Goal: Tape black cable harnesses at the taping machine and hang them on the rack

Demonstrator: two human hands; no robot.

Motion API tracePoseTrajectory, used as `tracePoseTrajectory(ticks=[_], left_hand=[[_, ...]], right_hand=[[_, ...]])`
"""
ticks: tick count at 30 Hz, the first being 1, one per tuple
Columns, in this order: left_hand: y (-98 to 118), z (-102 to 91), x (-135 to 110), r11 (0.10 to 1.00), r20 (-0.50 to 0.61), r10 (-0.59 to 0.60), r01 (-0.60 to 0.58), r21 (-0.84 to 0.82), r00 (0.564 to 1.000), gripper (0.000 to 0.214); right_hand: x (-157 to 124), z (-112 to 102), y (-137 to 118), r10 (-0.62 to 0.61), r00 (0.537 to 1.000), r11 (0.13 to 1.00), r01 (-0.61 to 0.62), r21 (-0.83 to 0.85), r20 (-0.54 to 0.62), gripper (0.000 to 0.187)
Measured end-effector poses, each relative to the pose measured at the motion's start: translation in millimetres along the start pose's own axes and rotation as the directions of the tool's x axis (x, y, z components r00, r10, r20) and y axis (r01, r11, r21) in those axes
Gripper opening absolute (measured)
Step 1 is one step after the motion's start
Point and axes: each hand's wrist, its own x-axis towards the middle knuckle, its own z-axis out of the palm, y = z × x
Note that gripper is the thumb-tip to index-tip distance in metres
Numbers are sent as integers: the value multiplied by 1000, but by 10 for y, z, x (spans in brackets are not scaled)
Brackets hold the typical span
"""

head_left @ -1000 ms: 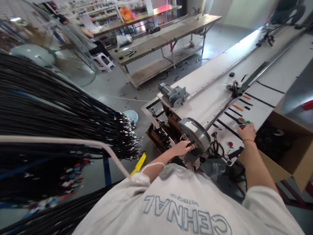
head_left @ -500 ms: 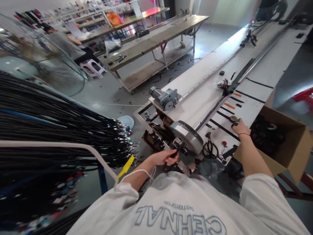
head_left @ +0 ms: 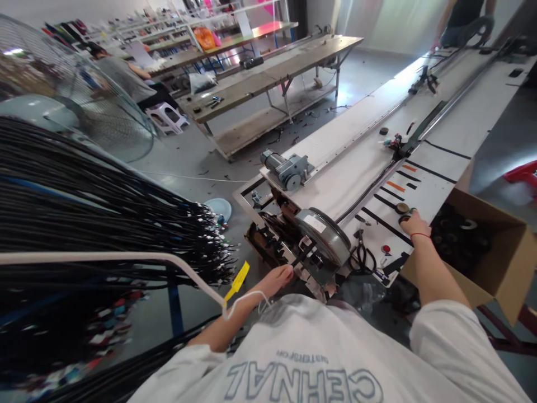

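Observation:
My left hand [head_left: 277, 279] hangs just below the near end of a machine, fingers pressed together at the end of a thin black strip [head_left: 302, 253] that runs up into the works under a round grey motor housing [head_left: 324, 235]. Whether the fingers pinch the strip I cannot make out. My right hand [head_left: 416, 225] rests on the white table's near corner, its back to me and its fingers hidden. It lies over a black round knob, beside a brass-coloured knob [head_left: 401, 207]. A red thread circles that wrist.
A thick bundle of black cables [head_left: 104, 212] fills the left over a white rail [head_left: 104, 257] with a yellow tag [head_left: 237, 280]. Scissors [head_left: 363, 258] and a red button [head_left: 385, 248] lie on the table. An open cardboard box [head_left: 499, 263] stands right. Two other people are further off.
My left hand has dropped from the motor housing down and back toward my body. My right hand stayed by the knobs. The view swung slightly.

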Motion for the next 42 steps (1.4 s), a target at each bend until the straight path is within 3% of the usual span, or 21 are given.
tracePoseTrajectory(ticks=[6,8,10,12,13,15,16,17,18,19,20,23,25,29,31,34,36,39,42], left_hand=[[31,168,85,959,-111,132,-99,266,985,51],[8,180,147,957,-141,143,-101,272,980,50],[-16,196,219,968,-141,157,-125,216,977,50],[-21,208,287,984,-136,163,-151,94,977,54],[-12,204,316,986,-139,165,-164,19,976,56],[36,170,354,972,-164,182,-203,-123,970,61],[74,137,362,957,-175,199,-229,-176,964,62],[118,96,363,943,-175,221,-256,-215,960,63],[166,49,358,931,-166,240,-276,-241,956,63],[215,-1,347,923,-152,253,-286,-257,955,62],[260,-51,333,922,-134,258,-285,-262,957,62],[354,-164,292,934,-95,244,-260,-246,965,63],[380,-193,286,943,-83,233,-246,-223,969,63],[417,-130,346,969,-21,221,-222,-106,975,62],[455,-68,383,977,-16,213,-214,-19,977,61],[514,-11,400,969,-118,244,-236,74,963,56],[528,-14,392,956,-173,286,-270,111,943,51],[510,-41,409,945,-161,322,-306,118,933,45],[491,-26,483,951,-165,305,-291,107,938,41]], right_hand=[[25,-202,-64,12,999,1000,-12,9,43,53],[-128,-291,-198,-54,998,994,58,92,-44,47],[-492,-302,-375,-189,953,935,249,252,-239,43],[-1071,-199,-547,-324,843,775,497,391,-429,39],[-1413,-105,-623,-403,787,676,600,429,-467,36],[-2100,144,-768,-618,650,443,752,488,-442,28],[-2401,285,-850,-747,546,309,790,529,-379,28],[-2646,424,-948,-826,456,218,800,558,-332,31],[-2826,552,-1061,-854,420,197,807,556,-307,35],[-2937,661,-1188,-853,427,217,812,542,-299,39],[-2983,746,-1322,-831,476,280,805,523,-288,42],[-2858,857,-1681,-694,693,542,682,492,-195,40],[-2704,859,-1822,-634,768,637,586,501,-92,28],[-2546,865,-1853,-655,756,634,549,544,-1,6],[-2554,881,-1807,-669,743,611,571,549,-28,6],[-2611,888,-1757,-672,732,569,609,552,-115,12],[-2648,884,-1764,-650,748,585,603,542,-131,13],[-2661,888,-1819,-598,797,669,554,495,-83,14],[-2614,921,-1857,-598,798,669,551,499,-80,7]])
